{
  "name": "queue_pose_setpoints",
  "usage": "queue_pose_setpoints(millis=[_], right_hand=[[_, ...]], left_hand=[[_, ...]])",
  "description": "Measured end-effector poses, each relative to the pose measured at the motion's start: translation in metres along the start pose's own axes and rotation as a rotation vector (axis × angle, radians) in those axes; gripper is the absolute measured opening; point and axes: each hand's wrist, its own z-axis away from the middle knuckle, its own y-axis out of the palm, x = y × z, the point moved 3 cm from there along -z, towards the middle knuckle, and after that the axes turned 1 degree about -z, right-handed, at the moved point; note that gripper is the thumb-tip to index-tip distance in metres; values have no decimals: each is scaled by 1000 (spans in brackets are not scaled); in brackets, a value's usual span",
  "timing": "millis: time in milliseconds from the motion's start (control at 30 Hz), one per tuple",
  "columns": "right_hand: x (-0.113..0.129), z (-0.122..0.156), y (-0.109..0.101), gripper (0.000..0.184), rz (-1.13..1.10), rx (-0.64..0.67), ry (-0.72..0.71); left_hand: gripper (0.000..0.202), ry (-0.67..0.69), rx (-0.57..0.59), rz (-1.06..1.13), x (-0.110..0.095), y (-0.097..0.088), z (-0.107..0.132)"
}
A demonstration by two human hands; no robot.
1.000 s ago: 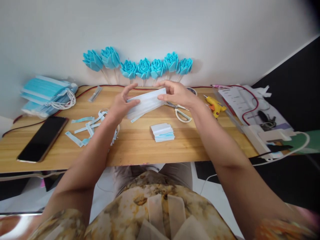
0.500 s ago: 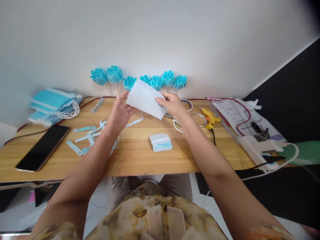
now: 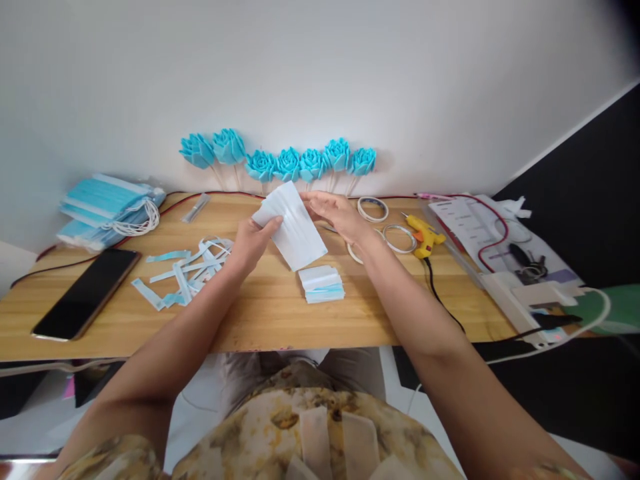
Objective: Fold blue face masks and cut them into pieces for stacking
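My left hand [image 3: 254,241] pinches pale mask sheets [image 3: 296,227], with its thumb pressed on their face. They are slightly fanned, tilted above the table, and show faint pleat lines. At their upper right edge is my right hand [image 3: 336,215], its fingers stretched out toward them; the fingertips are partly hidden, so I cannot tell whether they touch. Below the held sheets, a small stack of cut mask pieces [image 3: 323,285] lies on the wooden table. Trimmed mask strips [image 3: 187,270] are scattered left of my left hand.
Several blue fabric roses [image 3: 289,164] on sticks lean along the wall. At left are bagged face masks [image 3: 107,207] and a phone [image 3: 87,293]. Tape rolls [image 3: 373,209], a yellow glue gun [image 3: 423,235] with its cord, papers [image 3: 465,223] and a power strip [image 3: 515,300] occupy the right side.
The mask sheets have turned more upright and come lower. My left hand now has its thumb over them, while my right hand has let go of the right edge and moved to the upper edge.
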Motion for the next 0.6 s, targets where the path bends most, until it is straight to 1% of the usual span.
queue_pose_setpoints(millis=[67,167,267,367,467,600], right_hand=[[-1,-2,5,50,73,-73,-41],[-7,-4,10,53,199,-247,-96],[-10,-4,10,53,265,-396,-160],[-9,-1,6,53,351,-497,-197],[-4,3,4,55,474,-576,-215],[3,7,6,57,554,-682,-273]], left_hand=[[40,23,53,-38,-4,4,4],[44,38,103,-49,-8,7,7],[48,16,47,-39,-6,2,6],[48,-14,0,10,-1,-2,2],[49,-22,15,41,3,-1,1],[48,4,47,57,0,1,2]])
